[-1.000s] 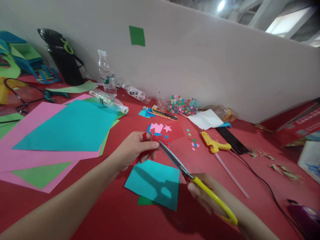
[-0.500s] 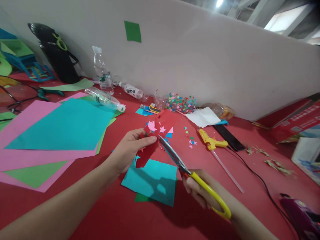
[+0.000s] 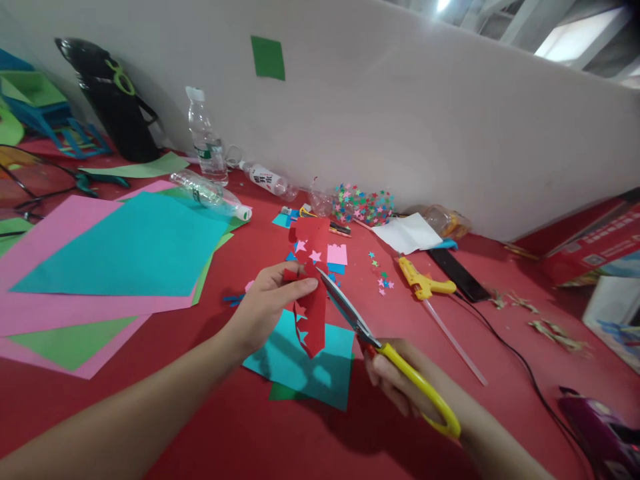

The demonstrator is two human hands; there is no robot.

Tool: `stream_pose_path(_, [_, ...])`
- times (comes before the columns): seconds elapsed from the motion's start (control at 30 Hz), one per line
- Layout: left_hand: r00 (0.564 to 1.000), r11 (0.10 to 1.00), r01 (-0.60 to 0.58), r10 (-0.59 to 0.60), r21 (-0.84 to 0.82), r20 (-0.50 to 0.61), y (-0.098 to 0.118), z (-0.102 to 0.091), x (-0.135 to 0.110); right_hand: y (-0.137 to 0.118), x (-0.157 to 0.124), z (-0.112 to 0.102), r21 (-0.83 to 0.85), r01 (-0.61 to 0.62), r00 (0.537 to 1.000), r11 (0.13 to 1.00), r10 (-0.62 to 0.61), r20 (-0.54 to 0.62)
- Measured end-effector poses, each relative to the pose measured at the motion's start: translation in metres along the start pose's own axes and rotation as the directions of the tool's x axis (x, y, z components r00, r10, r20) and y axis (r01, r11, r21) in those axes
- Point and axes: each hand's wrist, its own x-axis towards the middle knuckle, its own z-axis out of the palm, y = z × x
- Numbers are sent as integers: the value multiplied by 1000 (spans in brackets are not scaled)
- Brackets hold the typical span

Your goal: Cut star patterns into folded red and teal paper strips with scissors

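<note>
My left hand [image 3: 273, 300] pinches a strip of red paper [image 3: 314, 317] between thumb and fingers. Star-shaped holes run through the strip, and pink and blue show through them. My right hand [image 3: 400, 380] grips scissors [image 3: 420, 383] with yellow handles. Their blade tips point up and left and lie at the red paper, just beside my left thumb. Below the strip, a turquoise sheet [image 3: 290, 360] lies on the table over a green piece [image 3: 285, 392]. Behind the strip are a pink piece of paper [image 3: 338, 255] and a blue one, partly hidden.
Large coloured sheets [image 3: 130, 247] cover the left. Plastic bottles [image 3: 206, 143], a black flask [image 3: 113, 107] and a bag of stars [image 3: 363, 203] stand or lie along the wall. To the right are a yellow glue gun [image 3: 423, 279], its cable, and a black phone-like slab [image 3: 457, 273].
My left hand has turned the red paper, so the strip now hangs more upright and the pink piece behind shows. The scissors have barely moved.
</note>
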Motion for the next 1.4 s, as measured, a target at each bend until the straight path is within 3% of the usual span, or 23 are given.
stream_pose_path(0.33, [997,999,44,-44,1,-63,4,5,-2,9,-4,5,-40,-16,994,999,12,-105])
stream_pose_path(0.6, [998,999,39,-38,17,-43,4,2,-1,8,-6,3,-25,3,995,1000,-5,-96])
stream_pose_path(0.83, [998,996,66,-67,53,12,6,-1,-1,-1,0,4,46,63,998,997,-63,-13])
stream_pose_path(1.0, [997,995,70,-72,74,12,9,0,0,-1,3,6,38,-38,998,999,39,-43])
stream_pose_path(1.4, [998,996,57,-57,69,0,10,0,1,-2,1,4,95,1,1000,996,0,-6])
